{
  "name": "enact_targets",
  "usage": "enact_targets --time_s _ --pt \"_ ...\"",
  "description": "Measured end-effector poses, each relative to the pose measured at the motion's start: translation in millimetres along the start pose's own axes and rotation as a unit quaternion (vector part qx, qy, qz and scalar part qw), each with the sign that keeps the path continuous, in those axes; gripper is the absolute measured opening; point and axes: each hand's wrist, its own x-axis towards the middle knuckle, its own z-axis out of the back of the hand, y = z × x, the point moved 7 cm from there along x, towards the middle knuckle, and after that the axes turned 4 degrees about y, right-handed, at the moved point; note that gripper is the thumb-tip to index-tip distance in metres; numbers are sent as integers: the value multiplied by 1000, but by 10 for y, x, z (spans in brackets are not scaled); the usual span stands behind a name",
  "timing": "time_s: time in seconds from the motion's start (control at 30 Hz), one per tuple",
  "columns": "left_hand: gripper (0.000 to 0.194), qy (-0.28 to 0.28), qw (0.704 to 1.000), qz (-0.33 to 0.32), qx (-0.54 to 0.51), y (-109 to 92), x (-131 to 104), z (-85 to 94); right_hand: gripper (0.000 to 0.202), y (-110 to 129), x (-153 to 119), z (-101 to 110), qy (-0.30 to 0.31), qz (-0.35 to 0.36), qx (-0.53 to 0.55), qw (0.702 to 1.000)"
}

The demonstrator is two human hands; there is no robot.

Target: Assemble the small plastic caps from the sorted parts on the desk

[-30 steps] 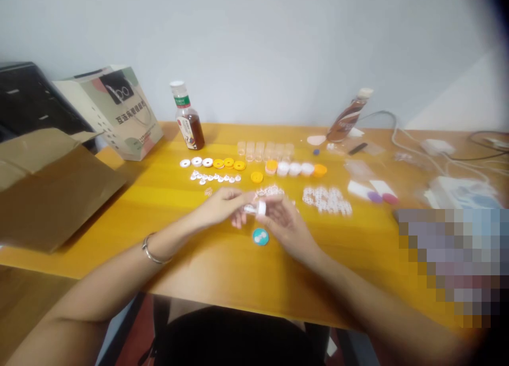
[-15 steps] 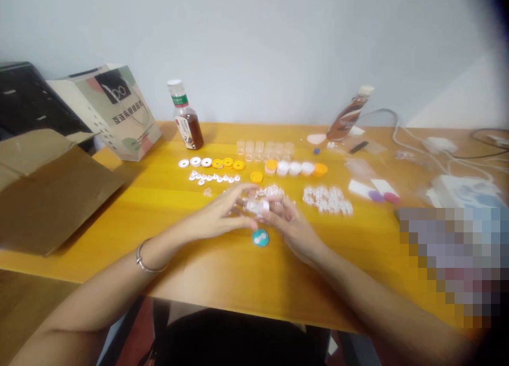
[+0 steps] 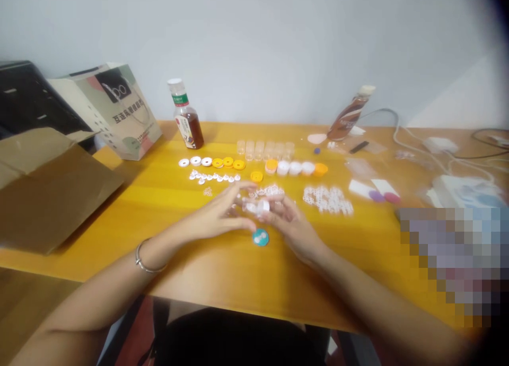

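Over the middle of the table, my right hand (image 3: 292, 225) grips a small clear container with a white end (image 3: 256, 207) between thumb and fingers, held on its side. My left hand (image 3: 225, 209) is open around the clear end, thumb and fingers apart; whether its rear fingers touch the container is blurred. Just below the hands lies a round teal disc (image 3: 261, 237) with pale pieces on it. Behind the fingers is a cluster of small white rings (image 3: 270, 190), partly hidden. A single yellow cap (image 3: 256, 177) lies beyond them.
White and yellow discs (image 3: 217, 163), small white pieces (image 3: 217, 178), clear cups (image 3: 258, 150) and white and orange caps (image 3: 295, 168) form rows. More white pieces (image 3: 328, 200) lie right. Bottles (image 3: 186, 119) (image 3: 350, 114), a cardboard box (image 3: 51, 191), a paper bag (image 3: 119, 114) and cables (image 3: 395, 127) stand around.
Both hands stay almost in place. The left thumb and fingers look slightly farther from the container, which remains in the right hand.
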Motion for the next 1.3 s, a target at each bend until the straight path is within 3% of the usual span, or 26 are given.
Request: enact_targets --time_s 0.03,0.1,0.13,0.23,0.37,0.43,0.53,0.63,0.7,0.77,0.9,1.03,1.3 --pt "53 -3 999 -19 34 -41 -10 3 25 -6 5 -2 6 -4 7 1000" --pt "35 -5 998 -11 57 -20 -9 -2 25 0 5 -4 4 -1 2 1000" --pt "28 -2 999 12 41 34 -3 -12 26 8 1 -4 -1 4 -5 1000" --pt "33 25 996 63 -50 159 5 -62 27 6 -11 -11 -8 1 -10 1000" --pt "50 7 999 -27 31 -13 -22 -5 24 -21 -4 -23 15 -17 17 1000" --pt "38 -12 998 -25 56 -33 -25 25 24 6 -3 -14 13 3 -1 1000" --pt "28 -3 995 72 -65 148 12 -4 23 67 -24 -15 -1 53 -57 997" --pt "37 5 967 176 -186 352 23 -39 21 131 -56 -7 -29 106 -108 988" --pt "41 -10 958 202 -202 404 15 7 20 163 -66 23 -53 127 -119 983" --pt "38 -11 967 185 -172 374 8 66 20 152 -52 59 -65 113 -106 986" --pt "31 -9 991 131 -3 249 -31 147 23 51 -1 114 -64 41 -32 997" --pt "29 0 983 110 148 200 -44 111 24 -31 19 135 -61 -3 45 997" --pt "22 30 962 72 261 159 -36 55 27 -91 20 141 -74 -13 56 996"
